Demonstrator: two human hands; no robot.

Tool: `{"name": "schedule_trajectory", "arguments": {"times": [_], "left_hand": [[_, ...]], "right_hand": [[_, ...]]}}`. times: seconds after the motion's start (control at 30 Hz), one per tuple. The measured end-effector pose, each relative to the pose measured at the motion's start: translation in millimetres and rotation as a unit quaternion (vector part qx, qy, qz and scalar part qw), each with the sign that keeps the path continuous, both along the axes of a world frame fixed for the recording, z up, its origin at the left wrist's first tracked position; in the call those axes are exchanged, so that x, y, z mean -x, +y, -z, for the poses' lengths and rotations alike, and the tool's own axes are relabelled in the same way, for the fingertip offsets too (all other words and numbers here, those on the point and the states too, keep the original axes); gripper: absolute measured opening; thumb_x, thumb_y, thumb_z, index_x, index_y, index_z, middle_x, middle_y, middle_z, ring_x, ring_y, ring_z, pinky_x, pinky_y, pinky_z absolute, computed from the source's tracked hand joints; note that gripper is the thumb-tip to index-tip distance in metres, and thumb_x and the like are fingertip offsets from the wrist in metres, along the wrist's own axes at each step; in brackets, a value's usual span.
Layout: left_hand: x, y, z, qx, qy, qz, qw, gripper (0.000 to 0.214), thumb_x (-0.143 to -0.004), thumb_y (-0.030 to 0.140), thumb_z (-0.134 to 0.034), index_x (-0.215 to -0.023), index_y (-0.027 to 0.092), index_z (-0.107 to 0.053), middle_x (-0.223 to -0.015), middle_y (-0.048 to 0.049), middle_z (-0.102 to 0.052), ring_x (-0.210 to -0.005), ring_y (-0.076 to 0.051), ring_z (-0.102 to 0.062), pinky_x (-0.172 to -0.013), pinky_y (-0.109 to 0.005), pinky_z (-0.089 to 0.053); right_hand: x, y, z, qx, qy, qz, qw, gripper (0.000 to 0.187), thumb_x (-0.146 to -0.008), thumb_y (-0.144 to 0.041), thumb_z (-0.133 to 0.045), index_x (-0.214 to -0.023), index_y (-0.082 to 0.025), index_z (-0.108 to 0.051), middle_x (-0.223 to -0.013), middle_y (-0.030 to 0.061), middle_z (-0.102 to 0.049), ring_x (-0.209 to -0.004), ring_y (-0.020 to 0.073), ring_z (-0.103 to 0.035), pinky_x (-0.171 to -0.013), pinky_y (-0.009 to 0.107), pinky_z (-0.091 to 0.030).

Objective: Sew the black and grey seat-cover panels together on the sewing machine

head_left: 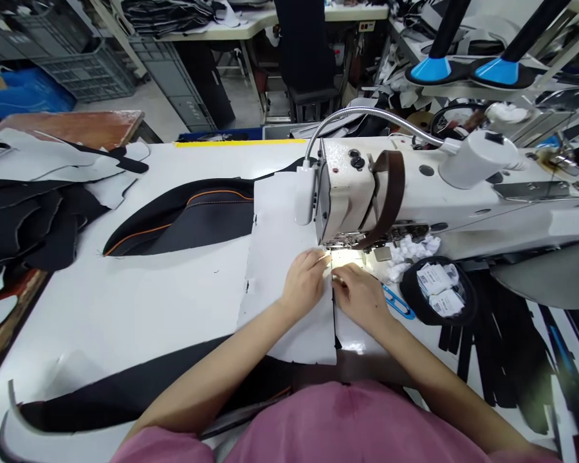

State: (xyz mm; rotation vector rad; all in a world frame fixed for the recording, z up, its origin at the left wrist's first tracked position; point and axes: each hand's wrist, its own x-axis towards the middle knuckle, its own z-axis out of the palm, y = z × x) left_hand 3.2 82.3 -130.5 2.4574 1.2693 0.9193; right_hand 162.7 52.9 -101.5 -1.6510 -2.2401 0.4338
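A white-backed fabric panel [289, 251] lies under the head of a white sewing machine [345, 186], its right edge in line with the lit needle area. My left hand [306, 280] presses on the panel beside the needle, fingers bent together at the edge. Just to the right, my right hand [359, 296] pinches that same edge, thumb and fingers closed. A thin dark layer shows along the edge below my hands. Out to the left extends a black piece with orange stitching [212, 215], partly hidden by the panel. My fingertips hide the exact seam.
Blue thread snips [398, 302] lie right of my right hand, beside a round black container [417, 305] holding white labels. White scraps [410, 254] gather by the machine base. Dark cut pieces [38, 218] are stacked at left. A long black piece [125, 379] lies under my left forearm.
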Motion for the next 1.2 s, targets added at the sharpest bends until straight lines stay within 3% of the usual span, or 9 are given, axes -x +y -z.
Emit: {"name": "schedule_trajectory", "arguments": {"times": [0.1, 0.17, 0.4, 0.63, 0.9, 1.0, 1.07, 1.13, 1.2], "left_hand": [[-1.1, 3.3, 3.2, -0.012, -0.012, -0.009, 1.0, 0.033, -0.088, 0.005, -0.041, -0.114, 0.016, -0.058, -0.115, -0.0105, -0.06, -0.111, -0.023, -0.055, -0.094, -0.039, -0.051], [-1.8, 5.3, 4.9, -0.009, -0.002, -0.03, 1.0, 0.028, -0.089, 0.008, -0.044, -0.112, 0.016, -0.059, -0.115, -0.0106, -0.061, -0.108, -0.022, -0.057, -0.092, -0.037, -0.053], [0.9, 8.8, 9.8, -0.018, -0.013, -0.012, 1.0, 0.027, -0.09, 0.007, -0.043, -0.108, 0.016, -0.061, -0.112, -0.0094, -0.062, -0.11, -0.02, -0.059, -0.094, -0.033, -0.053], [-3.9, 5.8, 8.6, -0.025, 0.019, -0.052, 0.998, 0.029, -0.085, 0.003, -0.046, -0.107, 0.015, -0.062, -0.11, -0.0101, -0.063, -0.108, -0.021, -0.059, -0.089, -0.032, -0.054], [2.6, 26.8, 2.3, -0.015, 0.052, -0.063, 0.997, 0.03, -0.085, 0.006, -0.041, -0.088, 0.018, -0.069, -0.09, -0.0064, -0.065, -0.085, -0.019, -0.06, -0.07, -0.029, -0.051], [6.1, 27.2, 2.8, -0.056, 0.044, -0.027, 0.997, 0.03, -0.081, 0.005, -0.043, -0.092, 0.016, -0.069, -0.092, -0.0091, -0.065, -0.091, -0.022, -0.06, -0.074, -0.032, -0.051], [7.7, 25.9, 2.0, -0.079, 0.035, -0.008, 0.996, 0.029, -0.078, 0.005, -0.046, -0.094, 0.016, -0.068, -0.092, -0.0104, -0.066, -0.091, -0.024, -0.059, -0.074, -0.035, -0.05], [8.9, 27.3, 1.0, -0.086, 0.025, 0.001, 0.996, 0.029, -0.078, 0.006, -0.048, -0.096, 0.017, -0.067, -0.094, -0.0101, -0.066, -0.091, -0.024, -0.06, -0.076, -0.036, -0.05], [8.6, 30.9, 0.0, -0.092, 0.007, 0.003, 0.996, 0.026, -0.079, 0.008, -0.05, -0.098, 0.018, -0.066, -0.095, -0.009, -0.066, -0.091, -0.025, -0.06, -0.078, -0.037, -0.049]], "right_hand": [[-3.6, -8.3, 2.4, -0.051, 0.061, -0.117, 0.99, 0.03, -0.087, -0.005, -0.044, -0.107, -0.017, -0.063, -0.11, 0.0068, -0.064, -0.111, 0.02, -0.055, -0.091, 0.031, -0.046], [-3.7, -8.6, 1.7, -0.057, 0.055, -0.159, 0.984, 0.035, -0.085, 0.0, -0.041, -0.109, -0.016, -0.062, -0.114, 0.0081, -0.064, -0.117, 0.0198, -0.052, -0.093, 0.032, -0.047], [-2.2, -1.2, -7.0, -0.049, -0.039, -0.24, 0.969, 0.03, -0.082, 0.003, -0.043, -0.097, -0.011, -0.066, -0.104, 0.012, -0.065, -0.111, 0.0237, -0.056, -0.099, 0.04, -0.044], [6.8, -8.2, -0.4, -0.078, -0.086, -0.194, 0.974, 0.029, -0.085, 0.003, -0.044, -0.098, -0.007, -0.067, -0.107, 0.0142, -0.065, -0.108, 0.023, -0.059, -0.1, 0.034, -0.046], [9.2, 5.5, 3.3, -0.069, -0.1, -0.21, 0.97, 0.027, -0.084, 0.003, -0.047, -0.101, -0.003, -0.066, -0.111, 0.0198, -0.065, -0.109, 0.0259, -0.059, -0.102, 0.037, -0.045], [0.9, -12.5, -4.3, -0.052, -0.063, -0.195, 0.977, 0.031, -0.085, 0.001, -0.046, -0.11, -0.005, -0.063, -0.119, 0.0194, -0.062, -0.115, 0.0266, -0.056, -0.103, 0.04, -0.044], [-17.3, -33.2, -15.4, -0.018, -0.021, -0.189, 0.982, 0.032, -0.088, -0.004, -0.047, -0.115, -0.01, -0.061, -0.113, 0.0141, -0.065, -0.107, 0.0238, -0.059, -0.097, 0.038, -0.047], [-46.5, -55.5, -30.0, 0.015, 0.028, -0.128, 0.991, 0.028, -0.091, -0.013, -0.048, -0.116, -0.016, -0.06, -0.1, 0.0074, -0.069, -0.094, 0.0196, -0.063, -0.086, 0.032, -0.05], [-84.4, -75.5, -45.2, 0.028, 0.038, 0.023, 0.999, 0.022, -0.094, -0.022, -0.048, -0.11, -0.02, -0.063, -0.094, 0.004, -0.07, -0.086, 0.0172, -0.065, -0.077, 0.028, -0.049]]}}
